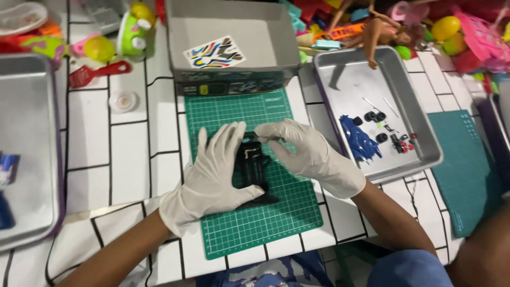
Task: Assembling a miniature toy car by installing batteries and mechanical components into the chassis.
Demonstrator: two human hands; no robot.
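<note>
Both my hands wear white gloves. My left hand (215,172) grips a black toy car chassis (253,165) from the left, thumb under its near end. From the right, my right hand (303,149) pinches the chassis's far end with its fingertips. The chassis lies on a green cutting mat (265,218) marked with a white grid.
An open grey box (228,32) holding a sticker sheet (214,53) stands behind the mat. A metal tray (372,85) to the right holds a blue car body (360,141), black wheels (374,117) and small parts. Another metal tray (26,133) lies left. Colourful toys crowd the back.
</note>
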